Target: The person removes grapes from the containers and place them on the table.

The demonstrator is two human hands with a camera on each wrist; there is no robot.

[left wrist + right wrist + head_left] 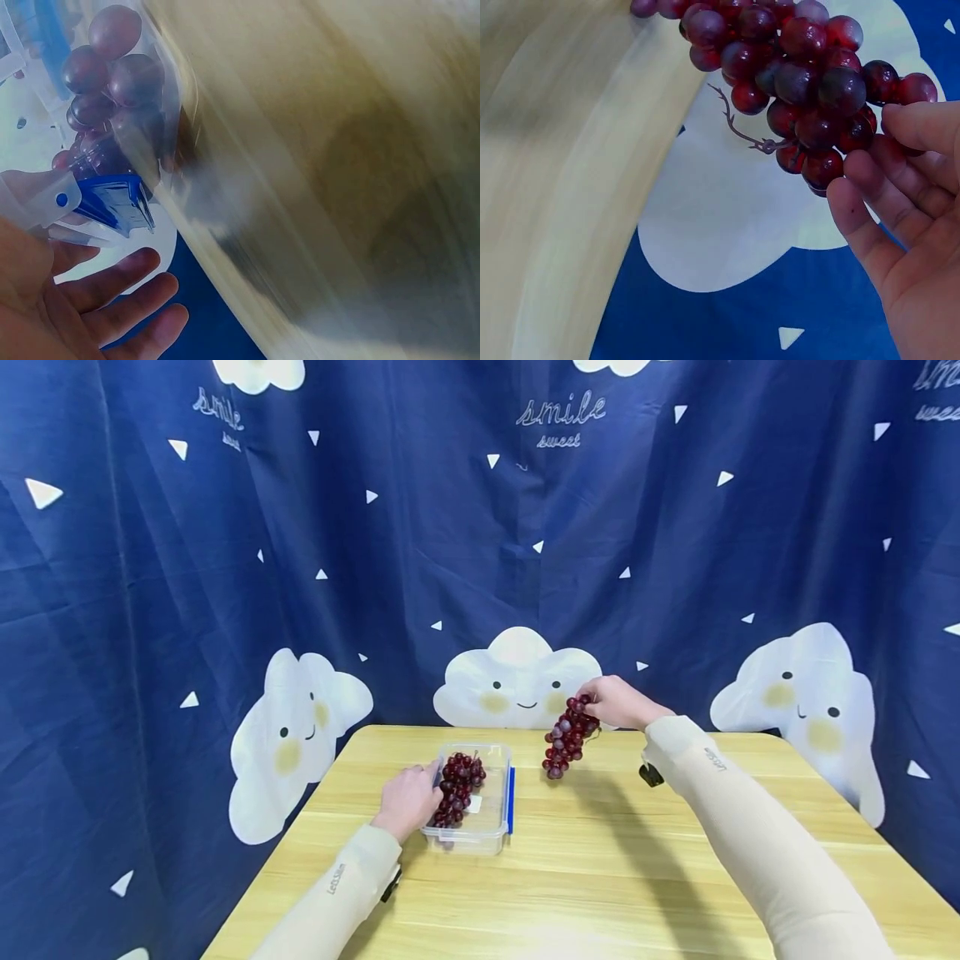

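A bunch of dark red grapes [568,739] hangs in the air over the table, to the right of a clear plastic container [491,810]. My right hand [618,702] pinches the bunch at its upper end, and a thin bare stem [761,144] sticks out there. Inside the container lies another bunch of red grapes [456,789], along its left side. My left hand [408,797] holds the container's left wall, thumb at the rim. In the left wrist view, a clip flap with a blue strip [116,199] stands by this hand, whose other fingers [135,315] spread loosely below.
Everything stands on a light wooden table [585,877]. Another blue-edged clip flap [511,800] hangs on the container's right side. A small white packet [474,804] lies in the container. Behind the table hangs a dark blue curtain [420,527] with white clouds.
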